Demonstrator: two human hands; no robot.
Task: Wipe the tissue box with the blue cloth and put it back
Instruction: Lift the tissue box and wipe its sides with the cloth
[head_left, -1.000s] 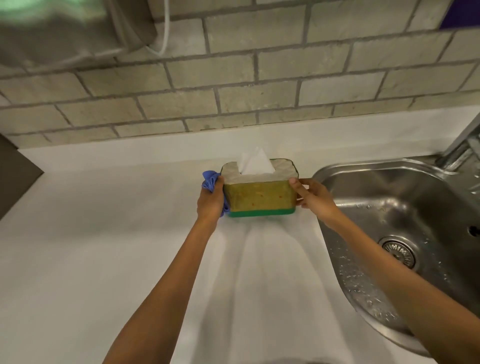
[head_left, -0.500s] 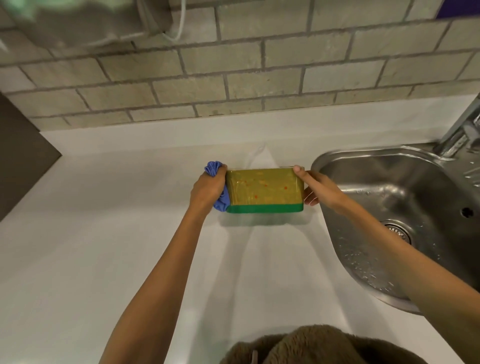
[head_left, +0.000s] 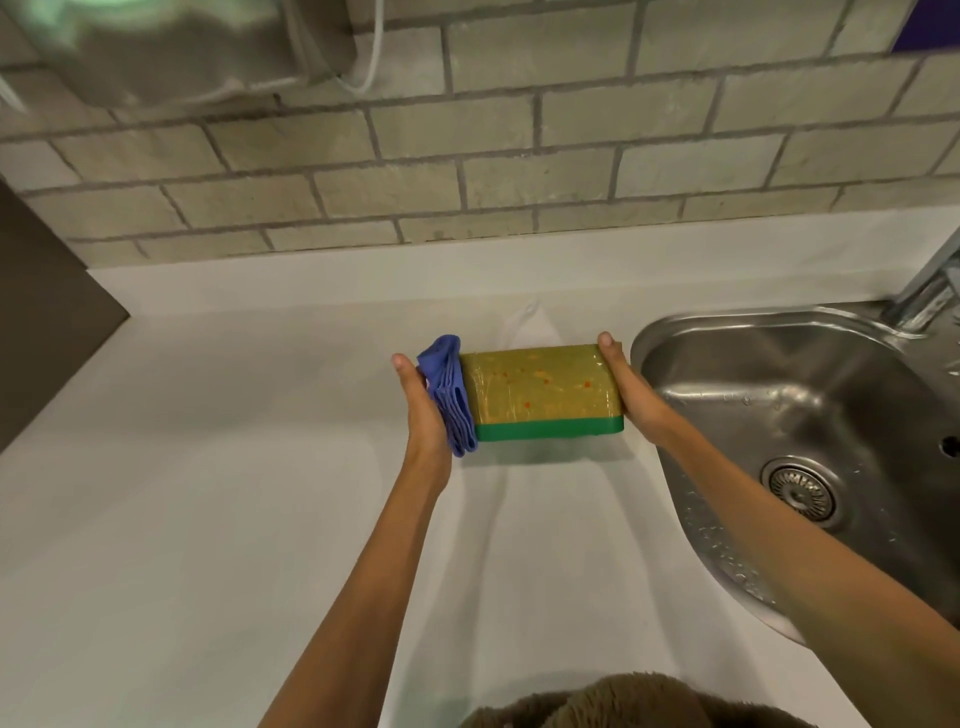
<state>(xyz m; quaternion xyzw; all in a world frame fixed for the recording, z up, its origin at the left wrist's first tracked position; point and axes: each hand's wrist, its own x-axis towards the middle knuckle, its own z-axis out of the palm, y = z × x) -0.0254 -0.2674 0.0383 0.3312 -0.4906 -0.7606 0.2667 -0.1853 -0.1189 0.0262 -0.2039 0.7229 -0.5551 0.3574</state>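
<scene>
Box (head_left: 540, 391) pinched between flat palms: left hand (head_left: 423, 410) presses blue cloth (head_left: 451, 395) at 9 o'clock, right hand (head_left: 631, 387) bare at 3. Risk: weak squeeze, box drops.

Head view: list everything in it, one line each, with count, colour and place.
box: one, olive with orange spots and a green base, mid-counter, between both hands
cloth: one, blue, folded, pressed against the box's left end
tissue: one, white, poking out behind the box
counter: one, white, filling the foreground
sink: one, steel, wet, at right
drain: one, steel, in the sink
tap: one, steel, far right edge
wall: grey brick tiles, behind
brown fuzzy thing: one, bottom edge
left hand: holds the cloth
right hand: flat on the box's right end
</scene>
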